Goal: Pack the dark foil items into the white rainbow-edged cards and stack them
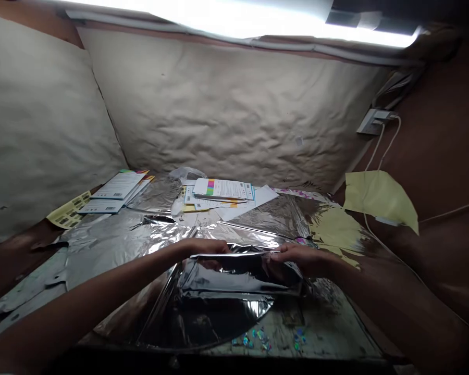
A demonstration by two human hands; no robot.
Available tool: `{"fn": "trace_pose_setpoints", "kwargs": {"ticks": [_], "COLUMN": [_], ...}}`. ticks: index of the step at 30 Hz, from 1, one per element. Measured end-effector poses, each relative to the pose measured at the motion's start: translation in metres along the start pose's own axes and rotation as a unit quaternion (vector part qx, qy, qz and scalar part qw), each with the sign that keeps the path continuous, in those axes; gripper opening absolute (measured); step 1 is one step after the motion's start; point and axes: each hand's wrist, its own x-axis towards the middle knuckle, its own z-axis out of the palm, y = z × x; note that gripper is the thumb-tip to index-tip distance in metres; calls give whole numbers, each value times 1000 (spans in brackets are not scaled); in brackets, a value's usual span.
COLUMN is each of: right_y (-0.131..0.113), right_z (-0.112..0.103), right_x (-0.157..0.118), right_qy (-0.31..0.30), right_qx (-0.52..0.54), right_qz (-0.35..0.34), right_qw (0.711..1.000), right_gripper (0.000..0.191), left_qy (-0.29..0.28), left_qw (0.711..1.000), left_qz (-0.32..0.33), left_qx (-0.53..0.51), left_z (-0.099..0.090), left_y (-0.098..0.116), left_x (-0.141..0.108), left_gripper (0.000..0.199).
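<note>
A shiny silver foil sheet (234, 278) is folded over near the middle front of the table. My left hand (209, 246) is closed on its upper edge, left of centre. On the right, my right hand (293, 256) pinches the same upper edge between thumb and fingers. The folded part hangs below both hands, and a dark, glossy stretch of foil lies in front of it. What lies beneath the foil is hidden.
Printed cards (223, 189) lie stacked at the back, over a white sheet (252, 202). More cards (119, 186) and a yellow label sheet (68, 210) sit at the left. Iridescent flecks (261, 338) dot the front edge. White cables (369, 229) run down from a socket (376, 122) at the right.
</note>
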Motion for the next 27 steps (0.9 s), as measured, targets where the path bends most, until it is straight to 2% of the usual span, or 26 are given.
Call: {"fn": "trace_pose_setpoints", "kwargs": {"ticks": [2, 3, 6, 8, 9, 11, 12, 14, 16, 19, 21, 23, 27], "right_y": [7, 10, 18, 21, 21, 20, 19, 17, 15, 18, 24, 34, 59], "right_z": [-5, -6, -3, -1, 0, 1, 2, 5, 7, 11, 14, 17, 20], "right_x": [13, 17, 20, 20, 21, 23, 23, 22, 15, -3, -16, -24, -20], "right_qy": [-1, -1, 8, 13, 16, 21, 24, 33, 51, 130, 220, 289, 353], "right_qx": [29, 39, 51, 56, 58, 57, 53, 45, 51, 26, -47, -113, -139], "right_qz": [43, 51, 47, 45, 48, 55, 58, 58, 37, -20, -54, -60, -69], "right_qw": [999, 998, 998, 997, 997, 997, 997, 997, 997, 991, 973, 949, 923], "right_gripper": [30, 29, 27, 29, 30, 31, 32, 37, 39, 40, 53, 54, 47], "left_qy": [-50, -49, 88, 170, 189, 169, 118, 12, -38, -29, -18, -13, -15], "left_qw": [999, 998, 987, 970, 964, 962, 960, 952, 946, 949, 949, 946, 942], "left_qz": [-1, 8, 17, 12, 19, 47, 66, 52, 21, 9, 11, 16, 6], "left_qx": [10, 33, 130, 174, 184, 211, 245, 300, 320, 314, 316, 323, 336], "left_z": [-20, -30, -50, -44, -35, -8, 7, 34, 49, 52, 49, 46, 45], "left_y": [-8, -11, -9, 0, 6, 16, 18, 15, 6, -8, -12, -13, -13], "left_x": [3, 3, -4, -10, -12, -16, -17, -19, -19, -17, -15, -12, -6], "left_gripper": [31, 32, 33, 38, 39, 43, 50, 69, 78, 77, 76, 75, 76]}}
